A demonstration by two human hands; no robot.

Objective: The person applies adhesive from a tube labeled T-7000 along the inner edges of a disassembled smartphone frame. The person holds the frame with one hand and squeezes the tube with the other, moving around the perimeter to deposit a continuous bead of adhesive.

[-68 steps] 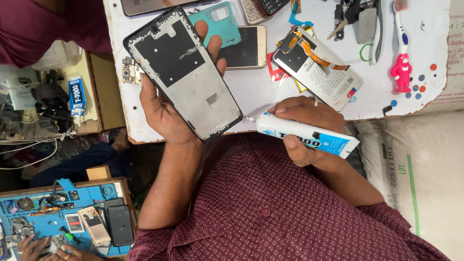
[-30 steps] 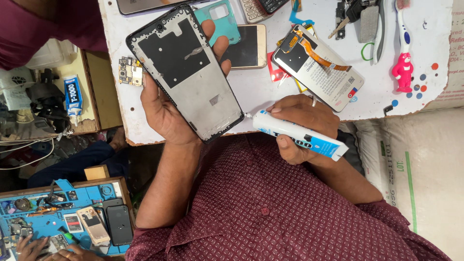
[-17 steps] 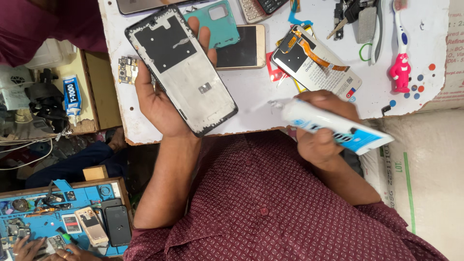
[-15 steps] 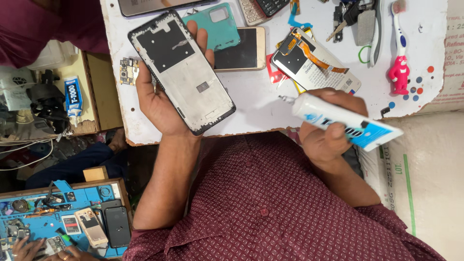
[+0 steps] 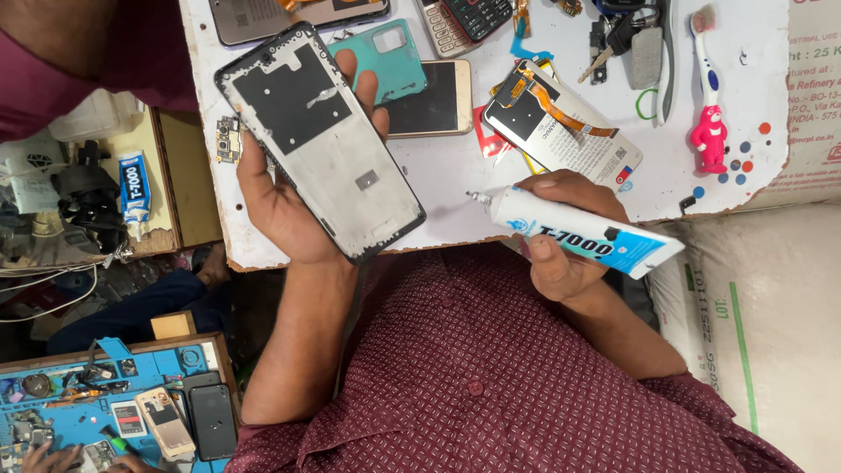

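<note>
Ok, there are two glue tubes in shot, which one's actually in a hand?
The large white-and-blue glue tube, gripped in the right hand with its nozzle toward the phone frame. The small tube lies untouched on the side shelf.

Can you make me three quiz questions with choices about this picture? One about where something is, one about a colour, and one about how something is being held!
1. Where is the toothbrush?
A. on the white board
B. in a hand
C. on the floor

2. What colour is the phone cover behind the frame?
A. yellow
B. teal
C. black

3. How is the glue tube held?
A. lying loose on the board
B. gripped in the right hand
C. gripped in the left hand

Answers: 1 A, it lies on the board by the keys. 2 B, teal shows. 3 B, fingers wrap it; the left hand holds the phone frame.
</note>
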